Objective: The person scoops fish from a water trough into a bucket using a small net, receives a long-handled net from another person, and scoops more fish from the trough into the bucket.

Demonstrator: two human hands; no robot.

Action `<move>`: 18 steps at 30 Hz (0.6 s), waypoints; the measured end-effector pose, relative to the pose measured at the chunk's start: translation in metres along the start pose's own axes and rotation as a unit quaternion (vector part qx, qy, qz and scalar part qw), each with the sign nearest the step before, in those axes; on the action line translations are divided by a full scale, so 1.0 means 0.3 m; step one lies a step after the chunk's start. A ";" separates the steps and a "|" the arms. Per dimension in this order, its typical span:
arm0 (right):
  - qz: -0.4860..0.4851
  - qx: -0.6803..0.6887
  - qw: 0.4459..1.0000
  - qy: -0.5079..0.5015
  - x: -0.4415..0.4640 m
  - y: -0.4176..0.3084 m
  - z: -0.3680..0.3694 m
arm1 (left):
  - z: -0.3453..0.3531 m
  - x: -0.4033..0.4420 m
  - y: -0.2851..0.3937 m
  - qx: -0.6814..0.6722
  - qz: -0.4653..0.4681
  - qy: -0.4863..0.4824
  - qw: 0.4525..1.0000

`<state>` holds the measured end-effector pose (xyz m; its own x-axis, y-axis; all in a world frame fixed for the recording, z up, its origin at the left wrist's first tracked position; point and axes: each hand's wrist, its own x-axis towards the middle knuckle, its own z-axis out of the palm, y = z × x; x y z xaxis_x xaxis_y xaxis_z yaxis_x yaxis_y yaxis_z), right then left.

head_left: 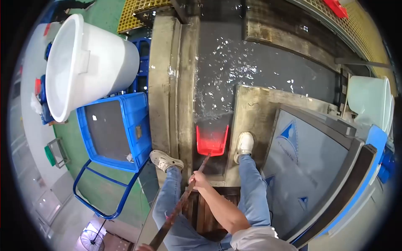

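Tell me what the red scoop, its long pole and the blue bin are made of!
The red scoop looks like smooth plastic: one bright colour all over, with thin walls. The pole could be worn wood or rusty metal; its patchy brown surface fits both. The blue bin seems to be moulded plastic, slightly shiny, with a thick rim.

Red scoop (211, 146) in grey water (215, 44)

Ahead of the scoop (211, 142), there is room to pass over the water (222, 62) between the left ledge (164, 92) and right ledge (257, 104) (a shoe (245, 143) stands on each). Bin (140, 131) and tub (106, 58) block the left ledge's outer edge; a panel (310, 163) bars the right ledge's right edge.
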<state>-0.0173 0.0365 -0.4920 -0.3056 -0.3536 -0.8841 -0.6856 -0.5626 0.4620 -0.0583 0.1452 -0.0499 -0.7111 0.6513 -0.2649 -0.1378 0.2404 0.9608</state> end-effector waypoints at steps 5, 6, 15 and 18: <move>-0.049 0.016 0.995 -0.083 -0.012 -0.126 0.203 | -0.008 0.001 -0.034 -0.026 0.025 0.021 0.999; -0.036 0.004 0.995 -0.094 -0.020 -0.142 0.226 | -0.019 0.004 -0.034 -0.034 0.037 0.024 0.998; -0.069 0.023 0.972 -0.223 -0.050 -0.130 0.279 | -0.256 -0.072 -0.100 -0.094 0.121 -0.066 0.986; -0.083 -0.009 0.971 -0.223 -0.058 -0.130 0.289 | -0.311 -0.085 -0.127 -0.138 0.160 -0.016 0.977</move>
<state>-0.0425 0.1293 -0.5006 -0.4500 0.0989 -0.8875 -0.7394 -0.5986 0.3081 -0.0992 0.0521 -0.0722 -0.7273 0.6842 0.0548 -0.0950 -0.1794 0.9792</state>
